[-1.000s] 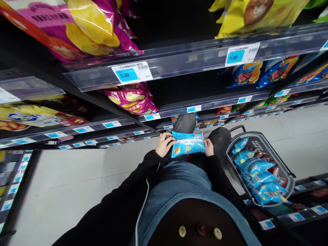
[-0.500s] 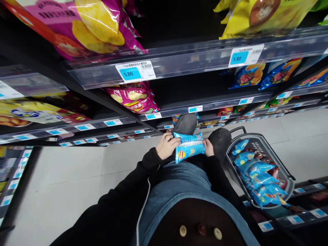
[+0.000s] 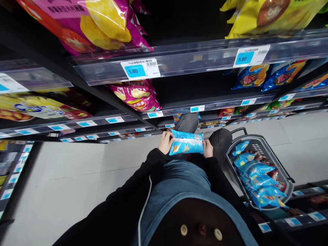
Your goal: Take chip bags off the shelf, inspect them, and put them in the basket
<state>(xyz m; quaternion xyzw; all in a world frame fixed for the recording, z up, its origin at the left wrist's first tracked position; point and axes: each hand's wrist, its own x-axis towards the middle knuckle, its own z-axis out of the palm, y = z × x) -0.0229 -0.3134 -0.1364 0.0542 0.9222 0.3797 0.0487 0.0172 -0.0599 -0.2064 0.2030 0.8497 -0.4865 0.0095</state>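
Both my hands grip a light-blue bag of chips (image 3: 187, 146), held sideways above my lap with its silvery back seam showing. My left hand (image 3: 166, 141) pinches the bag's left end, thumb and fingers closed on its edge. At the opposite end, my right hand (image 3: 207, 148) is closed on the bag's edge, with some fingers hidden behind it. A grey basket (image 3: 272, 145) stands on the floor to my right, beside my knee. Inside it lie several more blue chip bags (image 3: 257, 168) and some red packs (image 3: 281, 185).
Shelves (image 3: 184, 65) of chips with price tags rise in front of me. A magenta chip bag (image 3: 137, 95) sits on a lower shelf, and blue-orange bags (image 3: 251, 77) stand to its right. Another shelf unit (image 3: 294, 222) is close behind the basket. Grey tiles (image 3: 74, 164) lie at left.
The chip bag has turned to lie more level and shifted slightly left. My left hand has changed its grip from the top corner to the left end. The basket stays put.
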